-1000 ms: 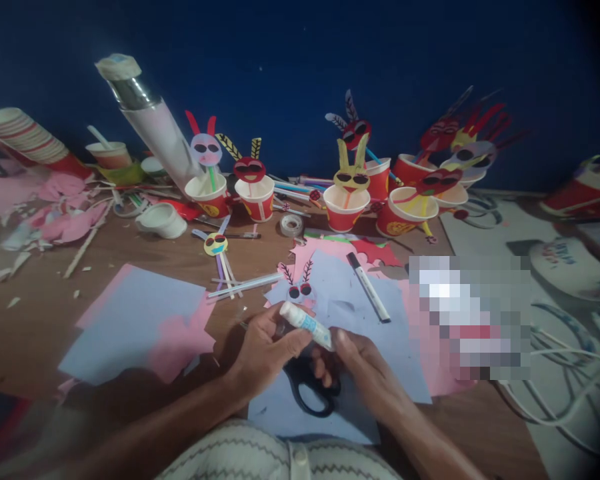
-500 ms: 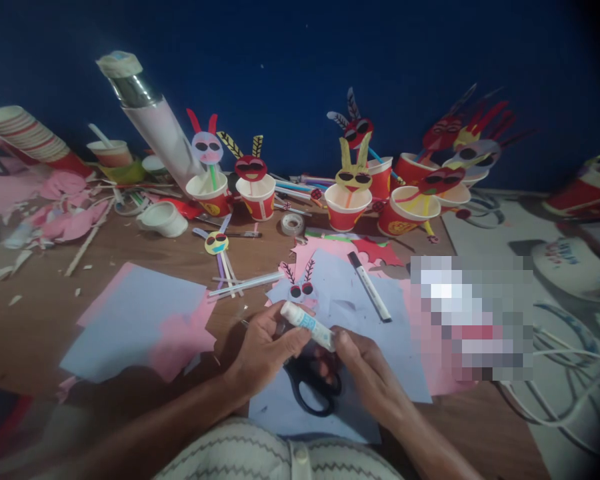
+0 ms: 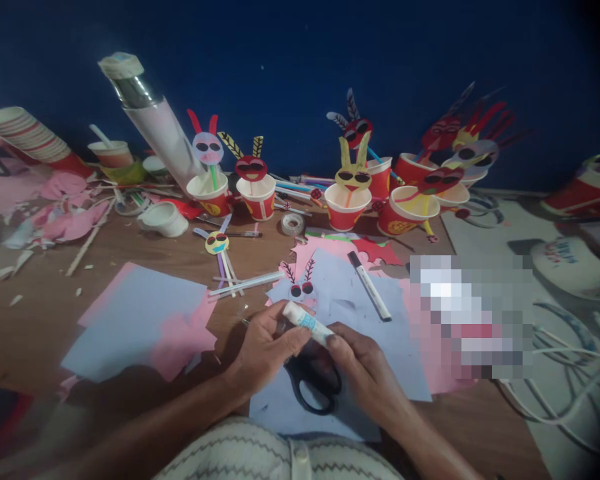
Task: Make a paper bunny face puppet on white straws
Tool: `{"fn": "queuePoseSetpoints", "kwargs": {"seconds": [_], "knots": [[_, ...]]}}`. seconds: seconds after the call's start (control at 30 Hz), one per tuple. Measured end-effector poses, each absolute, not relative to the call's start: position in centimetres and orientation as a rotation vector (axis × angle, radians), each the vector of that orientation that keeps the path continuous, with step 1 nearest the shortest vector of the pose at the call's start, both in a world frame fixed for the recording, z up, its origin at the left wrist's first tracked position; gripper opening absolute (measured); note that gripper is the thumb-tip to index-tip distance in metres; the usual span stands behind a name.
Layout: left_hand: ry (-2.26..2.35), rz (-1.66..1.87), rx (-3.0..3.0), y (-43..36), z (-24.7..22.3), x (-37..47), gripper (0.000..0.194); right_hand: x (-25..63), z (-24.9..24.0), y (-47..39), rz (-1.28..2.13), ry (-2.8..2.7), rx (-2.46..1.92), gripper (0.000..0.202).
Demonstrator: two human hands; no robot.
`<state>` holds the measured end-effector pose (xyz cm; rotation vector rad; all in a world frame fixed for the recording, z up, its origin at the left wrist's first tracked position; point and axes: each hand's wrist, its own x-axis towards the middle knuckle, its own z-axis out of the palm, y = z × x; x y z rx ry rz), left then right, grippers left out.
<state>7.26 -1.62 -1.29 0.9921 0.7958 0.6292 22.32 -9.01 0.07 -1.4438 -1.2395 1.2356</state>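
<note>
A white glue stick (image 3: 307, 322) with blue lettering is held tilted between my two hands, over a sheet of pale blue paper. The fingers of my left hand (image 3: 264, 347) are closed around its upper left part. At its lower right end, my right hand (image 3: 363, 357) grips it with thumb and fingers. Below the hands lie scissors with black handles (image 3: 316, 393); their blades are hidden. Just beyond the glue stick rests a paper rabbit-like face (image 3: 300, 287) with dark eyes and patterned ears. A black-and-white marker (image 3: 370, 287) lies on the blue paper (image 3: 405, 373) to the right.
Red paper cups (image 3: 347, 207) holding paper faces on straws stand along the back. A tape roll (image 3: 293, 225), a yellow paper face (image 3: 217, 243) and clear straws (image 3: 247, 285) lie nearer. Blue and pink sheets (image 3: 135, 320) are at left, white cables (image 3: 560, 373) at right.
My right hand has shifted slightly at the lower end of the glue stick, its thumb now covering more of that end. My left hand stays almost in place.
</note>
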Motion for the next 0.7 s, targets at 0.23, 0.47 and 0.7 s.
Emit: {"fn": "queuePoseSetpoints", "kwargs": {"seconds": [0.23,0.47,0.7], "knots": [[0.731,0.641,0.856,-1.3,-0.8,7.6,0.029,22.4,-1.1,-9.5,0.602,-1.462,-1.653,0.01],[0.679,0.801,0.507,0.7,0.1,7.4,0.02,23.0,-0.4,-9.3,0.713,-1.275,-1.752,0.007],[0.623,0.72,0.455,0.8,0.2,7.2,0.022,22.7,-0.9,-9.5,0.792,-1.431,-1.7,0.012]]}}
